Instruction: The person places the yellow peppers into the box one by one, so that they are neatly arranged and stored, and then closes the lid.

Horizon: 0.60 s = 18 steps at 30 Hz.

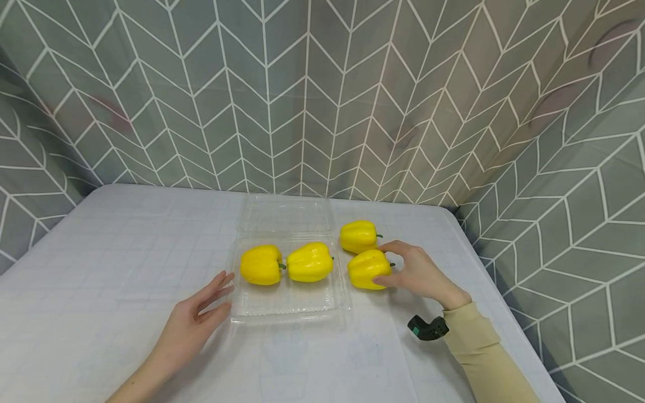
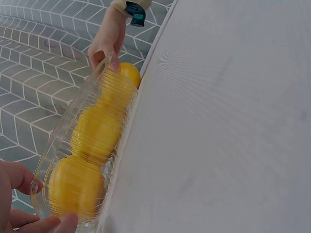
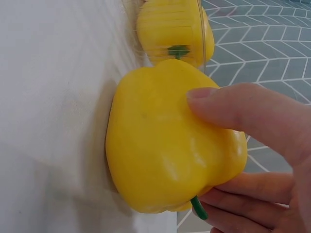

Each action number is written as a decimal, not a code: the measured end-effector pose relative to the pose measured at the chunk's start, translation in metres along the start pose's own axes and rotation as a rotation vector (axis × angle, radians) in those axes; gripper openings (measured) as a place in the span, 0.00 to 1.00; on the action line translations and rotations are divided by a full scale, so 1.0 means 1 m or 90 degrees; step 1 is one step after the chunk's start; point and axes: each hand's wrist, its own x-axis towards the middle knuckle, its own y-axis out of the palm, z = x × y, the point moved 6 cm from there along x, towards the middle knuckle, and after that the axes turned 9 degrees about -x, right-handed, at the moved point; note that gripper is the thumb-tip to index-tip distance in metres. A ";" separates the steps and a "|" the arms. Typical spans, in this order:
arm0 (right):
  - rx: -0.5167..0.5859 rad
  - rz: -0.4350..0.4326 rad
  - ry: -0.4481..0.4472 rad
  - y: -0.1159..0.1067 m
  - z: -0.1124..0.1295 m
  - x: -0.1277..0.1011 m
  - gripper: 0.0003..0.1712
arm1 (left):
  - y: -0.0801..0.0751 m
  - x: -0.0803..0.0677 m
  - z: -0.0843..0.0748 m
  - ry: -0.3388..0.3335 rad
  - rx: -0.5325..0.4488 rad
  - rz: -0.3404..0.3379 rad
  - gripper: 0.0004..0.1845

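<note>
Two yellow bell peppers, a left one [image 1: 261, 265] and a right one [image 1: 309, 262], lie side by side in a clear plastic clamshell container [image 1: 287, 305]. To its right, my right hand [image 1: 420, 272] grips another yellow bell pepper [image 3: 165, 141] on the table, thumb on the near side and fingers on the far side; its green stem points toward the palm. A further yellow pepper [image 1: 358, 236] lies just behind that one. My left hand [image 1: 194, 316] is at the container's left edge, fingers loosely extended, fingertips right at the rim.
The container's clear lid [image 1: 285, 215] lies folded back toward the rear of the table. A white cloth [image 1: 126, 263] covers the table. Grey patterned curtains [image 1: 282, 101] hang behind and at the sides. A black band [image 1: 428, 328] shows by the right wrist.
</note>
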 end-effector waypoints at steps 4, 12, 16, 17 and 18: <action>-0.007 -0.010 -0.008 0.000 0.001 0.000 0.42 | 0.000 0.000 0.000 0.000 -0.001 0.000 0.33; -0.011 -0.029 -0.024 -0.005 0.004 -0.001 0.41 | 0.000 0.000 -0.001 -0.001 -0.001 -0.002 0.33; -0.018 -0.037 -0.027 -0.009 0.007 -0.004 0.40 | 0.000 0.000 0.000 -0.005 -0.002 -0.002 0.33; -0.020 -0.039 -0.028 -0.010 0.009 -0.004 0.40 | 0.000 -0.001 0.000 -0.007 -0.002 -0.002 0.33; -0.022 -0.042 -0.029 -0.011 0.010 -0.005 0.40 | 0.000 -0.001 0.000 -0.008 -0.002 -0.002 0.33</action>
